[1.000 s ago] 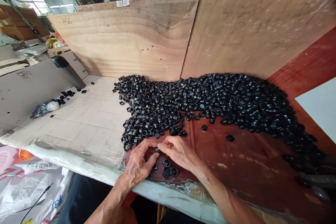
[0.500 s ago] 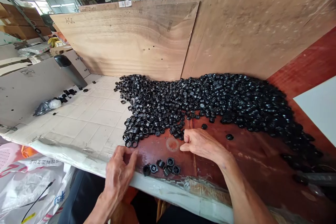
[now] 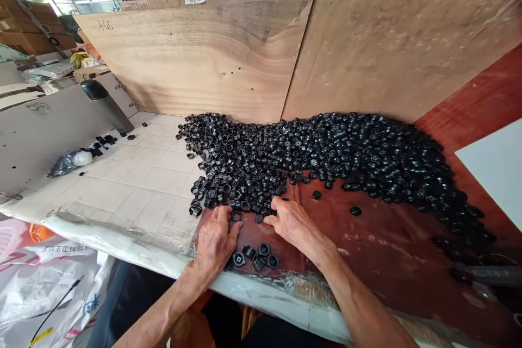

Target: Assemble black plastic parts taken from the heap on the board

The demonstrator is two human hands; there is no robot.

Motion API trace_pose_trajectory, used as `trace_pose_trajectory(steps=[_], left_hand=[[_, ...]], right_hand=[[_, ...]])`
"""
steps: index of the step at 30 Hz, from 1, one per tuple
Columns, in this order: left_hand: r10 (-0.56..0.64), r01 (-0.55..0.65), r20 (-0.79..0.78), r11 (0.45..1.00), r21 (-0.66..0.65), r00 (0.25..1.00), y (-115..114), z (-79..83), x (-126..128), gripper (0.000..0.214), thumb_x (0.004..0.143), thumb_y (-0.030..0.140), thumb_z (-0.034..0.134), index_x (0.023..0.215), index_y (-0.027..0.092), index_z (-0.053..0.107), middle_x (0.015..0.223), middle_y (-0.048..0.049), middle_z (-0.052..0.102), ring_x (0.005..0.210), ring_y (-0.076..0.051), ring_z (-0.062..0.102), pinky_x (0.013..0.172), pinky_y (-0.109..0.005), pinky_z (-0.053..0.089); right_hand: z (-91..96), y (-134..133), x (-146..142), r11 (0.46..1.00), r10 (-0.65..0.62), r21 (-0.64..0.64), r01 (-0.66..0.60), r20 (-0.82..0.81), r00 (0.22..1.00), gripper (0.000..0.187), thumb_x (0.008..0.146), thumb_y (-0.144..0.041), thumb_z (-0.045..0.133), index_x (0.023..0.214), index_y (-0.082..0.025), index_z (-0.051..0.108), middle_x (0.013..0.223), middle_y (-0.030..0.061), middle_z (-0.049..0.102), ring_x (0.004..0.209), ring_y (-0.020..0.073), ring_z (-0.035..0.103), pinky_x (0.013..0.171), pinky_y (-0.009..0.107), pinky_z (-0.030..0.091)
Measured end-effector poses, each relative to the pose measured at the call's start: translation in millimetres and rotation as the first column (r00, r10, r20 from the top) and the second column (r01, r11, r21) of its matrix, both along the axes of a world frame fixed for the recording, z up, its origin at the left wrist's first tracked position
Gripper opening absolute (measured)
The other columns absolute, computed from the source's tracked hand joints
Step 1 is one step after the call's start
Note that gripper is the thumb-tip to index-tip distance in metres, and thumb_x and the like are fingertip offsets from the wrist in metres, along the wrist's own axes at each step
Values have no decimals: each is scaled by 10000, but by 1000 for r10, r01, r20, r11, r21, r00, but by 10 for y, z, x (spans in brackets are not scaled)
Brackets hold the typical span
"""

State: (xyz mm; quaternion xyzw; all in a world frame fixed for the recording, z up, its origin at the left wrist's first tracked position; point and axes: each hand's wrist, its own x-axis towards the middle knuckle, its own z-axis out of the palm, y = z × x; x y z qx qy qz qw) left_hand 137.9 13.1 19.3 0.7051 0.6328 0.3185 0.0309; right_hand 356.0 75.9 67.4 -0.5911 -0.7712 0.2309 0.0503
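Note:
A long heap of small black plastic caps and rings (image 3: 253, 157) spreads over the table. My left hand (image 3: 216, 236) is at the heap's front edge, thumb and forefinger apart, with a black ring (image 3: 236, 216) just off their tips. Facing it, my right hand (image 3: 297, 225) has its thumb and forefinger parted. A round black cap (image 3: 259, 218) lies just beyond its thumb tip. Some of its other fingers are curled under and hidden. Between my forearms, near the table's front edge, sits a small group of black caps (image 3: 264, 250), partly behind my left hand.
A wooden board (image 3: 204, 60) stands upright behind the heap. On the left, a dark flask (image 3: 106, 106) leans near loose black pieces and a plastic bag (image 3: 63, 165). Two single caps (image 3: 355, 211) lie on the red-brown surface to the right. The front edge (image 3: 163, 255) is wrapped in plastic.
My left hand has moved forward and right to the heap's edge. My right hand has shifted slightly left. Front pieces of the heap have been pushed back and now lie between the hands.

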Motion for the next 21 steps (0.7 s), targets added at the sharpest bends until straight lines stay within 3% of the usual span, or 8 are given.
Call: trace_pose_trajectory(steps=[3,7,12,15,18,21], left_hand=[[-26,26,30,1000,-15,999,12,-20,40,267,879,229,723,1081,227,548,976,-47,701,892,-251,729,786,-377,617],[1,2,48,998,-64,999,24,-27,16,220,878,216,741,1051,227,605,991,-48,708,873,-242,723,790,-371,600],[2,9,84,992,-126,996,56,12,6,179,886,214,747,1036,228,649,988,-38,724,895,-241,723,810,-368,583],[22,-13,64,989,-145,998,62,48,26,176,887,223,752,1043,223,672,994,-46,727,901,-249,724,814,-368,576],[10,-3,48,989,-146,999,65,68,40,129,900,224,727,1022,227,684,981,-45,725,877,-243,725,782,-351,571],[-31,39,60,991,-129,998,69,61,40,100,909,200,683,1005,226,675,1002,-52,740,883,-243,731,750,-341,569]], right_hand=[[8,14,28,1000,0,8,0,9,1000,115,926,-236,722,1001,-156,684,977,141,768,925,281,717,676,299,335],[146,11,90,998,14,69,-10,-59,998,95,909,-232,697,839,-170,680,841,88,742,791,235,672,651,300,326],[270,-71,52,974,152,-111,-199,-335,930,32,846,-188,693,846,-193,725,716,-11,678,681,169,615,628,253,368],[197,-125,-67,964,204,-89,-251,-362,910,134,825,-101,659,885,-179,750,722,-5,678,681,162,607,649,252,391],[81,-133,-156,982,185,30,-188,-389,902,250,808,-25,614,963,-162,754,822,28,716,735,168,630,696,256,427],[-4,-118,-189,991,128,25,-130,-434,892,262,802,-32,630,996,-155,756,822,35,727,732,172,648,695,257,453]])
